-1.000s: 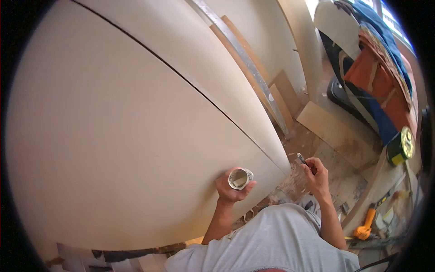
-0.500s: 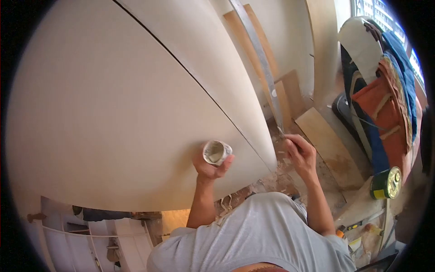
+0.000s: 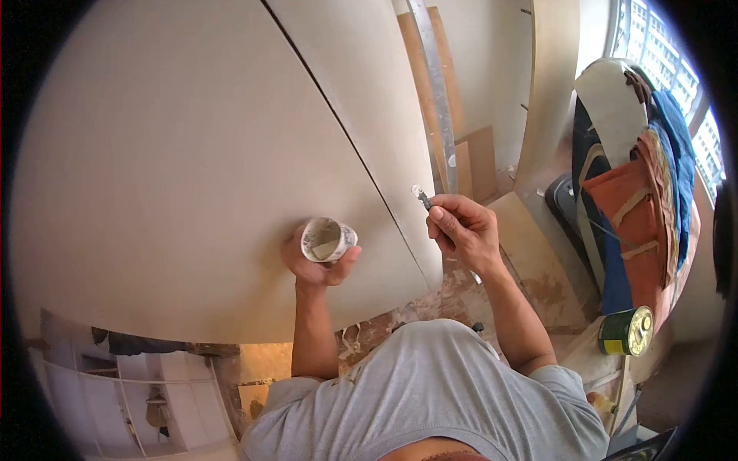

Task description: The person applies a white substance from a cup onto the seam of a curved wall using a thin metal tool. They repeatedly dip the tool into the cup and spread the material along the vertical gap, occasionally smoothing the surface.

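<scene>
My left hand (image 3: 306,266) is wrapped round a small white cup (image 3: 344,241), tilted so its mouth faces me. Pale paste (image 3: 323,250) shows inside it. To the right, my right hand (image 3: 470,230) pinches a small narrow tool (image 3: 423,199) with a dark shaft and whitish paste on its tip. The tip overlaps the right edge of a large white panel (image 3: 169,177), just right of a long dark seam (image 3: 338,123) that runs down it. The cup is in front of the panel, left of the seam.
A metal straightedge (image 3: 440,92) and wooden boards (image 3: 478,157) lean on the wall at the right. Farther right are an orange bag (image 3: 626,203), blue cloth (image 3: 676,142) and a green can (image 3: 613,336). White shelving (image 3: 184,384) stands at lower left. The floor (image 3: 457,303) is stained.
My right hand has moved up and left, bringing the tool from beyond the panel's edge to over it. The cup appears farther left, and the view has shifted somewhat.
</scene>
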`<state>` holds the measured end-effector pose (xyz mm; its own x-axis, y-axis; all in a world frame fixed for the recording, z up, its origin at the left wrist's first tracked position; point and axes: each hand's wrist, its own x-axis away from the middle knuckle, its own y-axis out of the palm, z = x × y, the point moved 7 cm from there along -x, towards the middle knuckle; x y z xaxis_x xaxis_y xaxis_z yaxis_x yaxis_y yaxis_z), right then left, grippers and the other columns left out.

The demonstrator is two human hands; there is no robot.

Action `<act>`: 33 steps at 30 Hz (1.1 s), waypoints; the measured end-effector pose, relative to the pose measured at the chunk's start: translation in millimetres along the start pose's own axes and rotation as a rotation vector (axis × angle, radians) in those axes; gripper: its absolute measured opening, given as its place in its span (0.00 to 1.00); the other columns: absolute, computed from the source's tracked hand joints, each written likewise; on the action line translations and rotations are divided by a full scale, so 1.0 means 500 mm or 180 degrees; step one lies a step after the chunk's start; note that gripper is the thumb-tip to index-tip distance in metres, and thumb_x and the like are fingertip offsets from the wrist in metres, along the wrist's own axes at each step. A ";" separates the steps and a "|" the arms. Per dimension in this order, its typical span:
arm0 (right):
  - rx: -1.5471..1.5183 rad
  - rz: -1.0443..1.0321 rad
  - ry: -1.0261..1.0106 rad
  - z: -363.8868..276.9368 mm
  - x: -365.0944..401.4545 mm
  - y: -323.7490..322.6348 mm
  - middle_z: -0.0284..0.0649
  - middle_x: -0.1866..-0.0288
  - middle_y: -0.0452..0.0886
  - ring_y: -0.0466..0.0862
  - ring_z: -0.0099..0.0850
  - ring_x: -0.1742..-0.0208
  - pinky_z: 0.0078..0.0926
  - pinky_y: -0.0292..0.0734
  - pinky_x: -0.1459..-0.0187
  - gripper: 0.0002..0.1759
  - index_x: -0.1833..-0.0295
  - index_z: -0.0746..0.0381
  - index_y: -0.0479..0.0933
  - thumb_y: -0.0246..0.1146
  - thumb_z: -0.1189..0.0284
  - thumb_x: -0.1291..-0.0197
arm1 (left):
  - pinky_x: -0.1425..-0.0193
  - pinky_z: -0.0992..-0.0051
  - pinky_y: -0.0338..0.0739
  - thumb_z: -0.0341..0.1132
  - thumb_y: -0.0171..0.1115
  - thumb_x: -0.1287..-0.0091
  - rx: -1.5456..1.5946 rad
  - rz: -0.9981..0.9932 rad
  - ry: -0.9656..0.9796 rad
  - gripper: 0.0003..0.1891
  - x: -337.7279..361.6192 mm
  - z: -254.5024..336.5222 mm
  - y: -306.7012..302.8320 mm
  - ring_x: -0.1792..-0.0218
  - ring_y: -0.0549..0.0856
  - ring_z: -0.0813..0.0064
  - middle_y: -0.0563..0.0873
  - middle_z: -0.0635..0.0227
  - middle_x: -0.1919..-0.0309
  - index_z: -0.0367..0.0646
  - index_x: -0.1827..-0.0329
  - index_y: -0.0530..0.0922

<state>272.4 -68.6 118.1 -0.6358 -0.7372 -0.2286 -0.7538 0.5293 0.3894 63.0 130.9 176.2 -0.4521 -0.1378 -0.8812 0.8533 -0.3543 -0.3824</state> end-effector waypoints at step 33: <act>0.5503 -0.1064 -0.1924 -0.138 0.102 0.232 0.35 0.52 0.78 0.86 0.30 0.57 0.32 0.83 0.59 0.25 0.38 0.59 0.89 0.75 0.70 0.45 | 0.50 0.58 0.92 0.36 0.93 0.53 -0.0473 -0.0970 -0.0152 0.38 0.022 0.047 0.047 0.52 0.93 0.55 0.91 0.63 0.47 0.49 0.35 0.84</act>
